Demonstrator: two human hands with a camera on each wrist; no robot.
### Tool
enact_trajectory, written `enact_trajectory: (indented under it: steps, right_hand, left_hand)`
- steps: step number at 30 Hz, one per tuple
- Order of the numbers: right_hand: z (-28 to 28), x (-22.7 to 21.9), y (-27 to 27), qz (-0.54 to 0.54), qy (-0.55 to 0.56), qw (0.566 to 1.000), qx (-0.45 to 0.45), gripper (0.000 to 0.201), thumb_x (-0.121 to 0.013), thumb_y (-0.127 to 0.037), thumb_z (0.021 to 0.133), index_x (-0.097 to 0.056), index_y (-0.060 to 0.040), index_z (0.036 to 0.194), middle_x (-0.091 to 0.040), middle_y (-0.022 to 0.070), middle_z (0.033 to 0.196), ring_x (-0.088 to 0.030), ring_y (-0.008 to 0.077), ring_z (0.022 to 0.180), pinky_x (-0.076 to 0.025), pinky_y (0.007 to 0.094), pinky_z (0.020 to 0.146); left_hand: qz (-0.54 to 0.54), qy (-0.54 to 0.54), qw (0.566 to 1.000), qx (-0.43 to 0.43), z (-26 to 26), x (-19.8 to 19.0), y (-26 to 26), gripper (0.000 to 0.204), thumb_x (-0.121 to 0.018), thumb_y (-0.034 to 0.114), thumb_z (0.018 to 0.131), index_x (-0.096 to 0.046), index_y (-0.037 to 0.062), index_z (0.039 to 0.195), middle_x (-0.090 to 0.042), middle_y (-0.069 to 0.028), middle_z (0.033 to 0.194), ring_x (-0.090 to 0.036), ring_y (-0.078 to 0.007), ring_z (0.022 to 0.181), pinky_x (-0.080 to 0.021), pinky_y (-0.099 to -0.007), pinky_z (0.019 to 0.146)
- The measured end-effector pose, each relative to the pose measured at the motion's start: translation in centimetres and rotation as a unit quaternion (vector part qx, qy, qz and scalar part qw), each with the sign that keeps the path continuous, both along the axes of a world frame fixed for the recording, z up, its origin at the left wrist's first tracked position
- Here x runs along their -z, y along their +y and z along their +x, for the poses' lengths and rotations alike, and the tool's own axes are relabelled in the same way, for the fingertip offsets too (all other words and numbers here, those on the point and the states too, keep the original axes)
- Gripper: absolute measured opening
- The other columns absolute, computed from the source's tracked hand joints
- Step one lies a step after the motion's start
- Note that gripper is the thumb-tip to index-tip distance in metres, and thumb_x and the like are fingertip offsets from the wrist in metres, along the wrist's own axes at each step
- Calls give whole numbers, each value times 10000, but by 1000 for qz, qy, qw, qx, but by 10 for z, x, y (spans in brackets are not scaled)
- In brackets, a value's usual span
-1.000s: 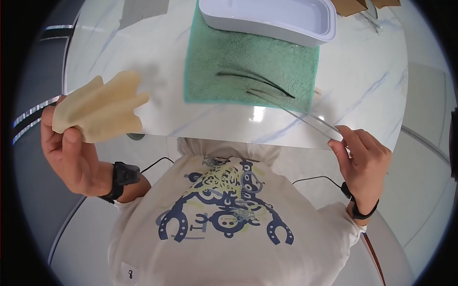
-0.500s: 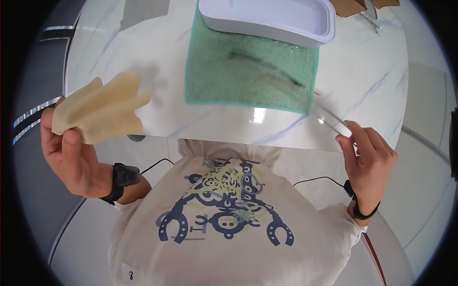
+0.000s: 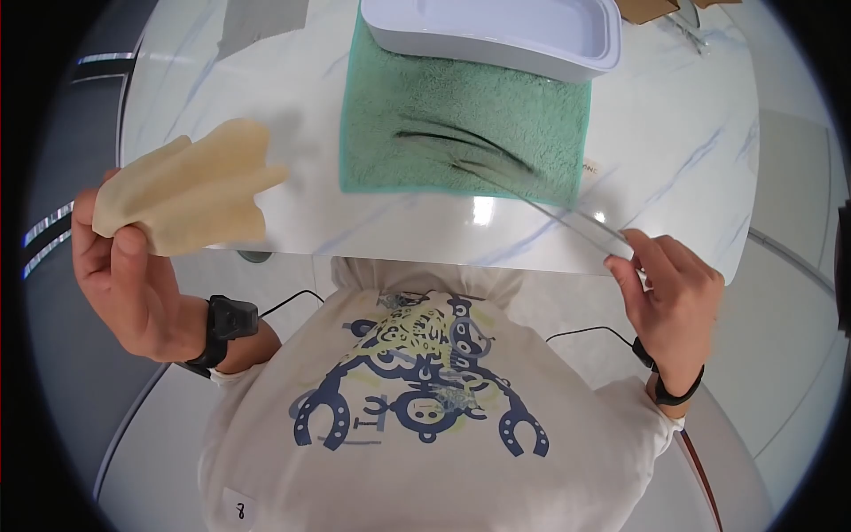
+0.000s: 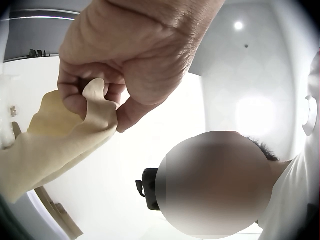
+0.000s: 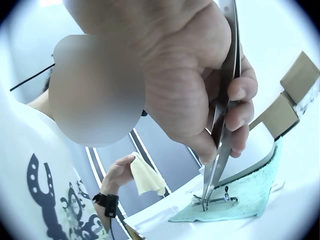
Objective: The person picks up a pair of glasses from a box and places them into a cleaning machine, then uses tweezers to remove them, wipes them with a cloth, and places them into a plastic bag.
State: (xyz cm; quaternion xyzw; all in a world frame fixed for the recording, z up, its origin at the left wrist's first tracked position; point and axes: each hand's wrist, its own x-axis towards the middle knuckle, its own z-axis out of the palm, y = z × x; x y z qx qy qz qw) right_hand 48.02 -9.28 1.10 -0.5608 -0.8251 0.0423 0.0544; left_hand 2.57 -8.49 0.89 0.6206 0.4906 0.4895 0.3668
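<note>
My left hand point(image 3: 137, 275) pinches one end of a soft beige cloth point(image 3: 191, 191) between thumb and fingers, and its loose edge spreads out over the table's left side. At the right, my other hand point(image 3: 669, 297) grips long metal tweezers point(image 5: 222, 122), which point leftward and down at a green towel point(image 3: 372, 164). Thin dark curved lines point(image 3: 461, 139) lie over the towel near the tweezer tips. Small dark and pale pieces point(image 5: 220, 200) show at the tips in the right wrist view; I cannot tell what they are.
A pale lavender tub point(image 3: 479, 44) stands on the towel's far edge. Brown cardboard point(image 3: 647, 9) and a clear wrapper point(image 3: 691, 35) lie at the back right. Grey material point(image 3: 261, 22) is at the back left. The white marbled table point(image 3: 700, 124) ends just before the body.
The tweezers lifted away rightward half a second ago, then came back left to nearly their earlier spot. The beige cloth and left hand have risen slightly in the head view.
</note>
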Motion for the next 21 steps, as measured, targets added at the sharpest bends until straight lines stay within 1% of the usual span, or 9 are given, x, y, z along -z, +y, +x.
enact_trajectory:
  steps: [2,4,7,9,13,16,18,19,21]
  right_hand:
    - [4,1,3,18,-4,999,31,284,-839,-269,764,-731,-103,968,-557,6,639,-484,181,489,-364,320,443]
    - [6,6,4,37,-8,999,31,305,-847,-283,751,-738,-106,973,-567,2,645,-483,174,488,-371,313,445]
    - [4,1,8,23,3,1000,5,317,-854,-284,739,-740,-109,978,-579,-1,652,-489,167,491,-378,305,448]
    - [2,-5,9,14,-1,1000,28,318,-854,-286,739,-742,-111,980,-585,-1,651,-508,167,498,-382,302,447]
    - [2,-10,6,6,-4,999,38,320,-865,-267,728,-745,-116,983,-607,4,662,-537,167,513,-403,290,456]
    - [8,-12,0,13,27,997,64,318,-877,-239,713,-747,-109,973,-631,17,680,-563,159,531,-427,283,470]
    - [11,-16,-5,8,27,994,108,325,-887,-212,705,-749,-87,971,-652,34,705,-573,149,545,-445,271,483]
    - [13,-18,-6,8,26,994,108,325,-887,-212,705,-749,-87,971,-652,34,705,-573,149,545,-445,271,483]
    - [17,-21,-9,-10,41,988,146,309,-879,-181,725,-750,-59,978,-654,45,710,-571,147,547,-449,264,488]
  left_hand:
    - [1,-6,1000,-1,2,-1,1,245,-635,199,967,-556,-16,1055,-594,-99,1013,-513,-150,922,-388,-287,870]
    - [0,-10,1000,-26,7,-2,0,240,-642,189,962,-560,-13,1063,-593,-91,1015,-514,-147,939,-383,-282,880]
    - [-2,-9,1000,-20,4,0,1,245,-655,188,955,-565,-9,1071,-593,-81,1019,-516,-141,946,-379,-275,885]
    - [-3,-19,1000,-19,6,0,1,246,-660,187,953,-567,-6,1073,-593,-76,1019,-515,-137,944,-377,-272,884]
    - [-9,-24,1000,-13,4,1,1,248,-666,188,951,-569,-2,1078,-592,-72,1020,-513,-132,941,-371,-267,882]
    - [-21,-22,1000,-11,0,1,-1,251,-667,188,951,-569,-1,1082,-586,-67,1013,-508,-131,933,-370,-265,874]
    - [-17,-21,1000,-11,3,2,0,245,-666,188,951,-567,1,1075,-580,-63,1007,-505,-127,928,-370,-262,869]
    - [-11,-20,1000,-14,4,1,1,239,-665,188,952,-564,4,1067,-574,-59,1001,-501,-124,922,-369,-260,864]
    - [-23,-28,999,-14,5,0,0,239,-679,197,948,-564,11,1044,-566,-48,977,-489,-117,903,-365,-254,849]
